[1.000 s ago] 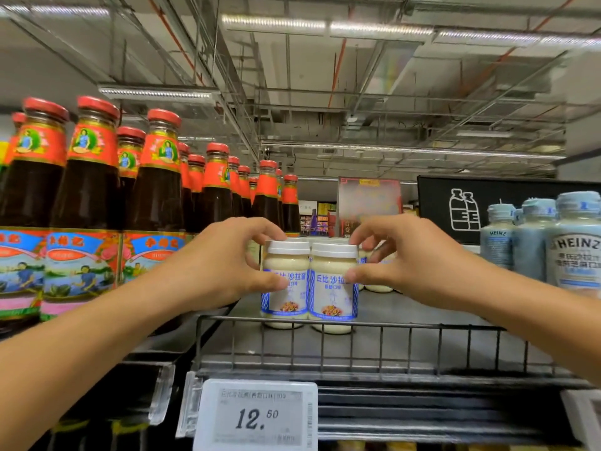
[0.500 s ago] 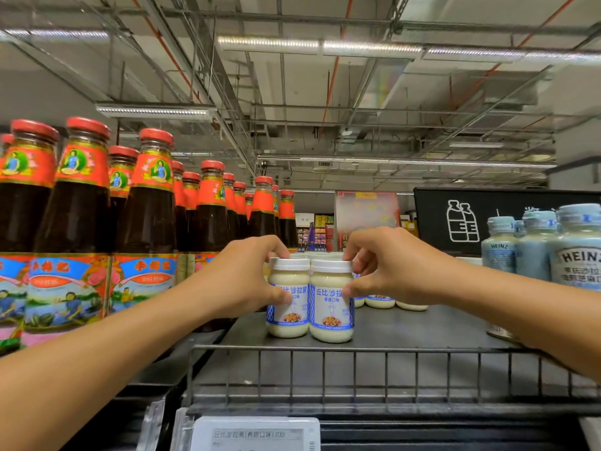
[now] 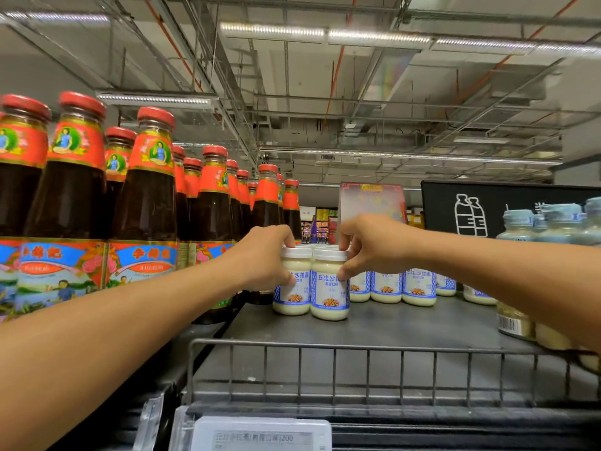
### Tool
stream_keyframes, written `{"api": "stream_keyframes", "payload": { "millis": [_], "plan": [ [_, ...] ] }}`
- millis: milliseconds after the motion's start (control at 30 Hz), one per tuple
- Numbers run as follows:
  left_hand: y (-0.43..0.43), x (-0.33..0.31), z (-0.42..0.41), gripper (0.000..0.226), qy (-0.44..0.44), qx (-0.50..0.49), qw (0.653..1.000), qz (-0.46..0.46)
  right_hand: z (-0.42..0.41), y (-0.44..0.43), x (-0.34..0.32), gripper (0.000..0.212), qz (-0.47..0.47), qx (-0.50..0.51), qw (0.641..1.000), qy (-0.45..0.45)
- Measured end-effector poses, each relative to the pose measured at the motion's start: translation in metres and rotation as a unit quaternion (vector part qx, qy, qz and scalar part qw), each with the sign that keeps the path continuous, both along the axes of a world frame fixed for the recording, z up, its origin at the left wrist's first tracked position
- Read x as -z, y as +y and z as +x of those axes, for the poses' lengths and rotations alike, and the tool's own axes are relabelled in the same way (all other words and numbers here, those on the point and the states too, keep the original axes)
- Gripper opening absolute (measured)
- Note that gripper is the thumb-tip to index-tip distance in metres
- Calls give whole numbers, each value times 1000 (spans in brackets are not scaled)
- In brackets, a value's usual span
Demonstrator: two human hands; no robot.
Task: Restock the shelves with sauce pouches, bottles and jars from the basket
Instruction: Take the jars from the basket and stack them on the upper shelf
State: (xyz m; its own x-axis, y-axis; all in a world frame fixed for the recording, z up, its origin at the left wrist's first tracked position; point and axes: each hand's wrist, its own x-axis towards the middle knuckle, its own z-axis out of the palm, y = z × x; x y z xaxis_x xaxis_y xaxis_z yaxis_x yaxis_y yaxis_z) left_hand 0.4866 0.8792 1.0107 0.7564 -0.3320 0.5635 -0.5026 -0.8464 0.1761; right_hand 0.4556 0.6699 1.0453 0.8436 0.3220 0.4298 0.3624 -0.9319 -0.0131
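Two white-lidded salad dressing jars stand upright and touching side by side on the grey shelf (image 3: 406, 323), set back from its wire front rail (image 3: 357, 346). The left jar (image 3: 291, 296) is gripped by the left hand (image 3: 263, 258), fingers curled over the lid and thumb against the label. The right jar (image 3: 329, 297) is held the same way by the right hand (image 3: 370, 247), which clamps it from the other side. Squeezing the pair from both flanks probably lets them slide as one block, labels facing out, to line up with the row of matching jars (image 3: 403, 288) just behind and to the right. Tall red-capped oyster sauce bottles (image 3: 146, 196) crowd the neighbouring bay on the left, and blue-lidded Heinz jars (image 3: 559, 226) stand at the right edge, so the open lane is narrow. Compared with a second ago, the pair sits deeper on the shelf, farther from the rail and closer to the row behind. The grips are unchanged, and the price tag (image 3: 260, 434) below now shows only its upper part.
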Motion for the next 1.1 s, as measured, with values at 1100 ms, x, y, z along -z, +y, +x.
{"api": "stream_keyframes", "payload": {
  "millis": [1100],
  "plan": [
    [-12,4,2,63,-81,10,997,-2,10,-8,6,84,-11,41,999,22]
  ]
}}
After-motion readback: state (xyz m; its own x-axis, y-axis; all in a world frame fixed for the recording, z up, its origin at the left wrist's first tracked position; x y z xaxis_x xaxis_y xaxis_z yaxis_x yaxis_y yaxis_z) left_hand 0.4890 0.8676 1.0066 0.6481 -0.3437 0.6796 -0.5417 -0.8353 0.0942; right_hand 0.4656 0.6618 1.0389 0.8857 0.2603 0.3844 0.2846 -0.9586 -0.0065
